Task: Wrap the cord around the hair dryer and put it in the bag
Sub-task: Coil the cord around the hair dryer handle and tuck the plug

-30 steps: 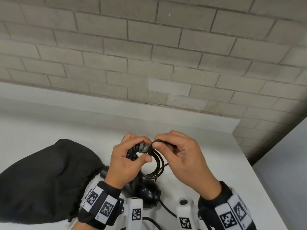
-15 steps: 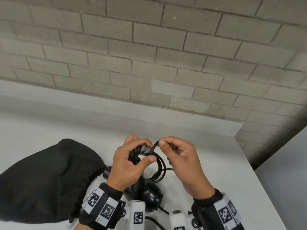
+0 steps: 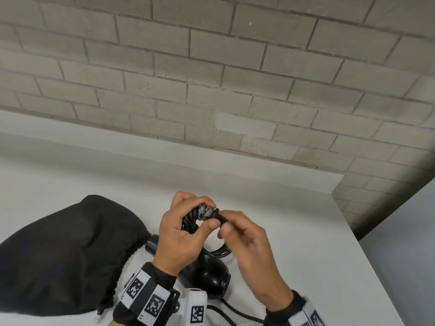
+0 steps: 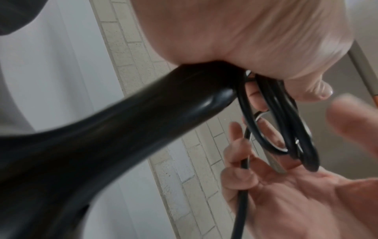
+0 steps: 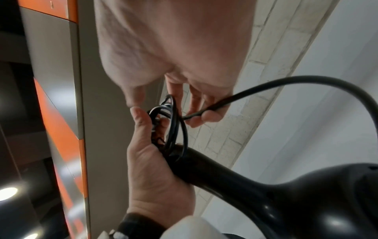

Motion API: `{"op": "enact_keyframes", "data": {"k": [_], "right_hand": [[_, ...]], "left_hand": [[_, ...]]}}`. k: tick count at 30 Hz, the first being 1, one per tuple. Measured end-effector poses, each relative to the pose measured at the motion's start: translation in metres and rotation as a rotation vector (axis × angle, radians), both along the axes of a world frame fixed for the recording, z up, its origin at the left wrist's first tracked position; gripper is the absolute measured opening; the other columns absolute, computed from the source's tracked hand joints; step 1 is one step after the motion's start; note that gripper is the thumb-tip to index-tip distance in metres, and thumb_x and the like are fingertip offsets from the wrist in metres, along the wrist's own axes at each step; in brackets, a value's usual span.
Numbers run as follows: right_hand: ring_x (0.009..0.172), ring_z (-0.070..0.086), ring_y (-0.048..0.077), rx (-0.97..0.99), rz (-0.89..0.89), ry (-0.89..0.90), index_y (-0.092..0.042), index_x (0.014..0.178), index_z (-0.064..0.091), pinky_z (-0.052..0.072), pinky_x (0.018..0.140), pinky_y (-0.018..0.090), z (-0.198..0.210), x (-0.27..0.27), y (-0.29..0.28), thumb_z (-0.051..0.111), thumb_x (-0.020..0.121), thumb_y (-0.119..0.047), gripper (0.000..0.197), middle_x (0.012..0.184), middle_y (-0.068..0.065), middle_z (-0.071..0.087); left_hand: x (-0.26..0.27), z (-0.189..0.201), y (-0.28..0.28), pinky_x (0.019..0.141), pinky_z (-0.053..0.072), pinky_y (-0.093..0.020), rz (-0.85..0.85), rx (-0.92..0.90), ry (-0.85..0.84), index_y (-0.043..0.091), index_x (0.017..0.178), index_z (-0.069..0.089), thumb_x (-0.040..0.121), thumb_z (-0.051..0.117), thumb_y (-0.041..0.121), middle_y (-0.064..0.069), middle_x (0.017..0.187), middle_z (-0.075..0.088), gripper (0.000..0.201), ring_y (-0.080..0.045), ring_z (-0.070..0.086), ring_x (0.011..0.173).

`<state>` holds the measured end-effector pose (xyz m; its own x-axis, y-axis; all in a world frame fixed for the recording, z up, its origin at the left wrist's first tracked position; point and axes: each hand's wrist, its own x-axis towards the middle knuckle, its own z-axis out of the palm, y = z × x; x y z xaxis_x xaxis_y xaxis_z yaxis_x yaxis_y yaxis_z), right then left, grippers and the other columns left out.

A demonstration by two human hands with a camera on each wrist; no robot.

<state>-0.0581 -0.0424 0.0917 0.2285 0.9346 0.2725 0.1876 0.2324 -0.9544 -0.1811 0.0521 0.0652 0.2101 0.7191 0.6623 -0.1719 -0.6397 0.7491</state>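
Observation:
My left hand (image 3: 202, 220) grips the handle end of the black hair dryer (image 3: 207, 276), pinning several loops of the black cord (image 3: 219, 251) against it. The dryer's body hangs below that hand, just above the white table (image 3: 306, 243). Just right of my left thumb, my right hand (image 3: 224, 222) pinches the cord. In the right wrist view the cord (image 5: 306, 82) arcs from the right fingers (image 5: 206, 116) over the dryer (image 5: 276, 198). The left wrist view shows the handle (image 4: 122, 129) and the loops (image 4: 286, 129). The black drawstring bag (image 3: 58, 255) lies at the left.
A grey brick wall (image 3: 211, 78) rises behind the table. The table's right edge (image 3: 367, 255) drops off close to my right hand. More cord (image 3: 235, 310) trails on the table near my wrists.
My right hand has drawn the cord down and in toward my left thumb, and the hanging loops look smaller and tighter. My left hand keeps its grip on the handle.

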Motion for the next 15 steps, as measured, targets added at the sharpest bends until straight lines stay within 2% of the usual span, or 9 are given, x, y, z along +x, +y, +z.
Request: {"op": "enact_keyframes", "data": {"k": [3,7,9,12,13,15], "right_hand": [[0.080,0.063,0.011,-0.053,-0.006,-0.076,-0.027,0.099,0.071,0.051,0.076,0.026,-0.005,0.000,-0.001,0.071,0.088,-0.019,0.014,0.086,-0.004,0.068],[0.074,0.061,0.009,-0.048,-0.026,-0.087,-0.023,0.091,0.074,0.048,0.071,0.023,0.000,0.008,0.001,0.068,0.091,-0.014,0.011,0.076,-0.006,0.067],[0.075,0.061,0.007,-0.034,-0.024,-0.130,-0.023,0.092,0.074,0.047,0.071,0.020,0.006,0.013,0.002,0.066,0.091,-0.011,0.014,0.077,-0.009,0.068],[0.075,0.061,0.012,-0.017,-0.029,-0.192,-0.022,0.091,0.073,0.049,0.070,0.024,0.011,0.018,0.005,0.065,0.091,-0.009,0.015,0.078,-0.006,0.068],[0.074,0.060,0.012,-0.015,-0.027,-0.210,-0.020,0.091,0.073,0.049,0.071,0.026,0.012,0.019,0.006,0.065,0.092,-0.009,0.014,0.077,-0.005,0.067],[0.073,0.060,0.008,-0.023,-0.018,-0.228,-0.018,0.091,0.073,0.048,0.070,0.022,0.014,0.021,0.006,0.066,0.092,-0.009,0.012,0.076,-0.009,0.066]], "left_hand": [[0.000,0.003,0.000,0.079,0.052,-0.026,0.029,0.029,0.022,0.032,0.100,0.067,0.083,0.063,0.063,0.014,0.094,0.063,0.036,-0.019,0.060,0.091],[-0.001,0.010,0.000,0.088,0.048,-0.029,0.055,0.063,0.109,0.029,0.102,0.069,0.085,0.063,0.061,0.015,0.103,0.065,0.037,-0.020,0.059,0.104],[-0.004,0.015,0.001,0.094,0.045,-0.026,0.073,0.057,0.174,0.031,0.114,0.068,0.083,0.066,0.058,0.016,0.111,0.065,0.042,-0.018,0.057,0.111],[-0.011,0.028,0.003,0.098,0.037,-0.016,0.036,0.000,0.308,0.035,0.143,0.046,0.079,0.067,0.053,0.019,0.124,0.061,0.070,-0.013,0.053,0.115],[-0.013,0.032,0.005,0.100,0.037,-0.018,0.004,-0.008,0.346,0.035,0.145,0.043,0.081,0.065,0.053,0.020,0.127,0.060,0.070,-0.011,0.053,0.117],[-0.014,0.036,0.006,0.105,0.041,-0.032,-0.059,0.031,0.413,0.038,0.135,0.054,0.086,0.060,0.052,0.023,0.125,0.062,0.051,-0.010,0.054,0.121]]}}
